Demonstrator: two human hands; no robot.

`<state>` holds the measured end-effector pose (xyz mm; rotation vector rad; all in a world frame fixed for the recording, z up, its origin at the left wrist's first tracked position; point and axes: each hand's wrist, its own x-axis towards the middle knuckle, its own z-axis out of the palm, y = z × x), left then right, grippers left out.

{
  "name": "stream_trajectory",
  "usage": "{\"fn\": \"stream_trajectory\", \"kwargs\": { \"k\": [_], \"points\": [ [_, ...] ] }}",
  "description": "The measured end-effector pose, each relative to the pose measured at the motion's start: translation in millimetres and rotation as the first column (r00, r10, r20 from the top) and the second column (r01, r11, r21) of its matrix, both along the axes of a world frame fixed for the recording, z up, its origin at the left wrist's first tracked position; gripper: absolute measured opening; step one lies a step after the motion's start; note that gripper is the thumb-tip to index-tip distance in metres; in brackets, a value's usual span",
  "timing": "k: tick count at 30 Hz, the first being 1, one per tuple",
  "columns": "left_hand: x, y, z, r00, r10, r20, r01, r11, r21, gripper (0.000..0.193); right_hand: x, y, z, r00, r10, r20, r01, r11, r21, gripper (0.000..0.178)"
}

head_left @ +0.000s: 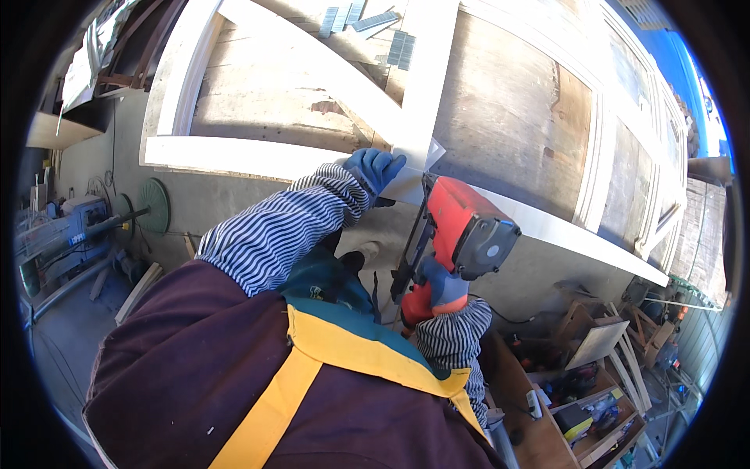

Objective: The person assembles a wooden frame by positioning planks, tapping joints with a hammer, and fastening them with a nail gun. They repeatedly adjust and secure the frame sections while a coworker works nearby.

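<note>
Nail gun [467, 230], red with a dark rear cap, is clamped in the right hand [444, 285], whose blue-gloved grip is wrapped fully round the handle below the body; the tool's nose points up and left into the joint where a diagonal white batten [328, 74] meets an upright white rail [426, 74] of the frame [234, 156] lying on the bench [508, 102]. Just up and left of that grip, the left hand [375, 168], also in a blue glove, lies flat and pressed down on a small pale plate or patch [414, 168] at the joint, fingers spread and curled over its edge rather than closed round anything; the nose of the gun sits just beside those fingers, and whether it touches the wood cannot be told from here. Strips of collated fasteners [367, 19] lie well above both hands, on the far side of the frame. The step in hand looks like fastening this corner: one hand pins the pieces, the other lines up the tool. By my reading the next move calls for seating the nose square on the joint, keeping the left fingers clear of the firing line, and holding the pieces tight so nothing shifts as the trigger is pulled. Offcuts and boxes of tools lie on the floor [594, 375], down and right of the right hand.
</note>
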<state>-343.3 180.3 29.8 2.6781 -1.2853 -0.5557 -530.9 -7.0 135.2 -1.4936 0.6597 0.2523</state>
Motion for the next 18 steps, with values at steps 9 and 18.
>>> {"fn": "stream_trajectory", "kwargs": {
  "k": [9,18],
  "points": [
    [-3,4,-42,0.973,0.023,0.231,0.018,0.985,-0.173,0.103,88,-33,12,0.967,-0.24,-0.087,0.255,0.913,0.318,0.01],
    [7,5,-32,0.964,-0.031,0.266,0.123,0.933,-0.337,0.102,111,-38,9,0.942,-0.284,-0.179,0.331,0.875,0.352,0.018]
  ]
}}
